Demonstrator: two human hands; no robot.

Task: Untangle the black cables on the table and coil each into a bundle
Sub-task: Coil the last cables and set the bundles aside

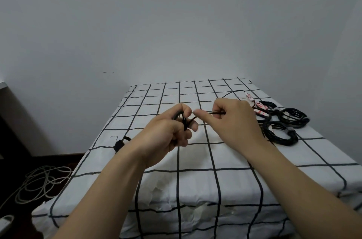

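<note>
My left hand (170,129) grips small loops of a thin black cable (184,120) above the middle of the table (195,180). My right hand (231,121) pinches the same cable a little to the right; the strand runs on behind it and arcs toward the far right of the table. Several coiled black cable bundles (282,133) lie at the right side, one further back (293,117). A small black strap piece (119,144) lies on the cloth left of my left wrist.
The table is covered by a white cloth with a black grid. White and red tags (252,101) lie by the bundles. A loose pale cable (41,184) lies on the dark floor at the left. A plain wall stands behind.
</note>
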